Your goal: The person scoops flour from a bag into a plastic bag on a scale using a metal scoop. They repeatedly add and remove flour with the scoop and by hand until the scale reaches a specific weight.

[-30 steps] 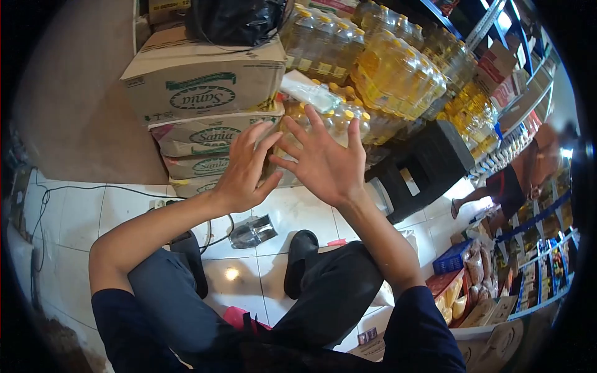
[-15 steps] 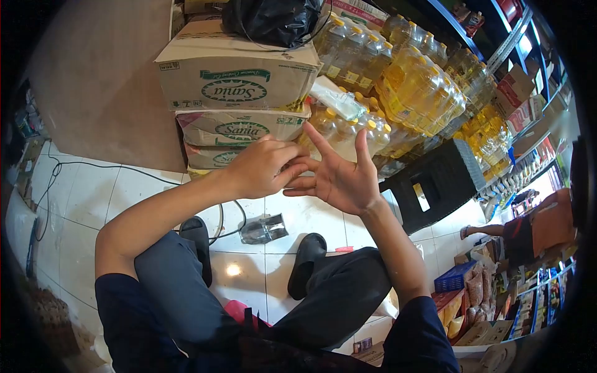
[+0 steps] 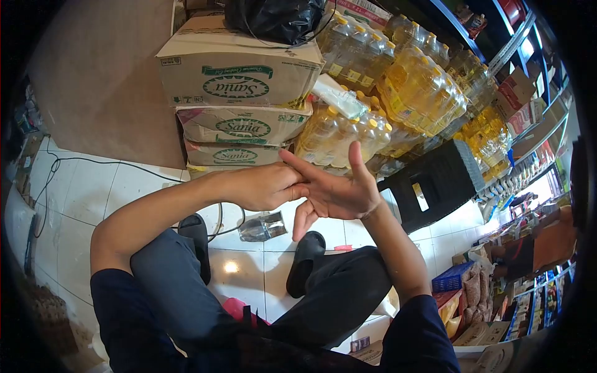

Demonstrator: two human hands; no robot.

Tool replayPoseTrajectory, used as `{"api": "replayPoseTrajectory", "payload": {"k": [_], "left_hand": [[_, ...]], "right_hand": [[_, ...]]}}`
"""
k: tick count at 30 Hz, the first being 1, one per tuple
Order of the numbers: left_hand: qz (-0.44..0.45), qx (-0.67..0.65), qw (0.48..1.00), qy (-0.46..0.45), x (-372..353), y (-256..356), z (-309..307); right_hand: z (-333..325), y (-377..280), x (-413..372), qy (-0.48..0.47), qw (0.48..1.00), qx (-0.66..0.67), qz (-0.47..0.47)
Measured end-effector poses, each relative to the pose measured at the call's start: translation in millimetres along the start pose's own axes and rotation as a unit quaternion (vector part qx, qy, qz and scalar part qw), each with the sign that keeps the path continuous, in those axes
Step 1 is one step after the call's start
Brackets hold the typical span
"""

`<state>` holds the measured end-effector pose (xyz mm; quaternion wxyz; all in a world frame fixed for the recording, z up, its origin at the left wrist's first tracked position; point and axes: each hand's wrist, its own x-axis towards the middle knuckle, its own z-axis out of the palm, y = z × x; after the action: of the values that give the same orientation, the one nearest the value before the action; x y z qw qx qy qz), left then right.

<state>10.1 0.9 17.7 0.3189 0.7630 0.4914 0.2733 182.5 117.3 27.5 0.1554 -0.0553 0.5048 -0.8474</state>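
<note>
My left hand (image 3: 264, 186) is closed, its fingertips pinching a middle finger of my right hand. My right hand (image 3: 342, 191) is turned partly palm up. Its thumb points upward, the index finger stretches out, and the lower fingers hang bent downward, apart from the left hand. Both hands are raised over my lap and the tiled floor, in front of stacked cartons (image 3: 242, 124) marked Sania. No object shows between the hands, though the left fingertips are partly hidden.
Shrink-wrapped yellow oil bottles (image 3: 420, 90) stand behind my hands. To the right is a black plastic stool (image 3: 444, 180). A cable and a clear-and-dark packet (image 3: 262, 227) lie on the floor between my sandals. Another person (image 3: 547, 239) is at the far right, near shelves.
My left hand has moved slightly down and now grips a finger nearer the right index finger. The right hand's lower fingers have dropped downward. The person at right has shifted.
</note>
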Motion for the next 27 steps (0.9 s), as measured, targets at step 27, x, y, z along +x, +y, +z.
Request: {"api": "replayPoseTrajectory", "payload": {"k": [27], "left_hand": [[0.033,-0.043,0.998,-0.020,-17.0,22.5,-2.0]], "right_hand": [[20.3,-4.0,-5.1,-0.107,0.992,0.020,-0.058]]}}
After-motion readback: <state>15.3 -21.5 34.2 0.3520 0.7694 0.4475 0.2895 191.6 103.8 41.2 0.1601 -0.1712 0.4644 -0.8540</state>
